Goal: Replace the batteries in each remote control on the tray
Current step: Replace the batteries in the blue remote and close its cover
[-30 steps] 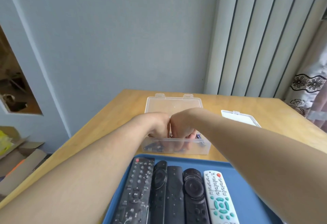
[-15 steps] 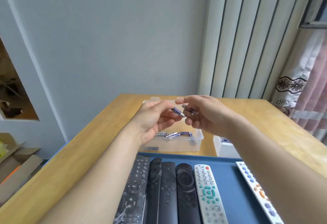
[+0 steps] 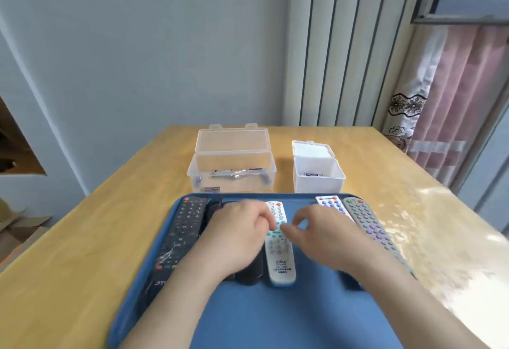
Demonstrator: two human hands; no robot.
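Left hand (image 3: pixel 237 235) is hovering palm down over the tray, fingers curled, their tips touching the left edge of the white remote with teal buttons (image 3: pixel 281 263); motion blur is hiding whether they are gripping anything.

Right hand (image 3: pixel 327 241) is hanging just right of the same remote, thumb and forefinger drawing close together at its right edge, the other fingers loosely bent; whether anything is being pinched cannot be told.

Blue tray (image 3: pixel 275 321) is sitting at the near edge of the table (image 3: pixel 110 238), about midway along it.

Remotes are lying lengthwise on the tray, side by side:
- long black remote (image 3: pixel 181 235), nearest the table's left edge;
- further black remotes (image 3: pixel 249 274), lying largely under the left hand;
- the white remote with teal buttons, lying between the two hands;
- white remote with purple buttons (image 3: pixel 329 204), showing partly behind the right hand;
- grey remote (image 3: pixel 363 219), nearest the table's right edge.

Clear box (image 3: pixel 231 180), lid standing open, is sitting just beyond the tray toward the far edge, holding loose batteries (image 3: pixel 237 173).

White box (image 3: pixel 316 180), lid also open, is standing to its right, holding a few batteries.
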